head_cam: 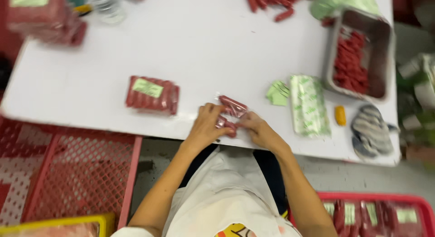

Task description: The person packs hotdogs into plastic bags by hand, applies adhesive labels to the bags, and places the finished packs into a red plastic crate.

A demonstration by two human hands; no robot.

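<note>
Here we read the step as packing: both hands meet at the near edge of the white table point(204, 47), working a clear bag of red sausages point(232, 111). The left hand point(207, 126) curls its fingers over the bag's near end, pinching the film and the sausages under it; the right hand point(254, 127) pinches the other side, thumb and fingers drawn together on the plastic. The bag lies tilted, its far end pointing up and right, touching the tabletop between the two hands.

To our eye the sausages are being settled or the mouth of the bag closed (we cannot tell which). The next move, as we judge it, calls for a steady grip on slippery film and an even row inside before a label goes on; the green labels point(277, 93) and the roll of green-printed bags point(309, 105) lie just to the right, within reach. A finished pack with its green label point(152, 94) sits apart to the left.

Much is soft with blur. The fingertips hide the bag's near end, so how many sausages it holds is unclear. The grey tray of loose sausages point(379, 51) is partly cut by its own wall, the red crate point(376, 214) by the frame's bottom edge, and the stack at upper left point(43, 17) is too smeared to read.
</note>
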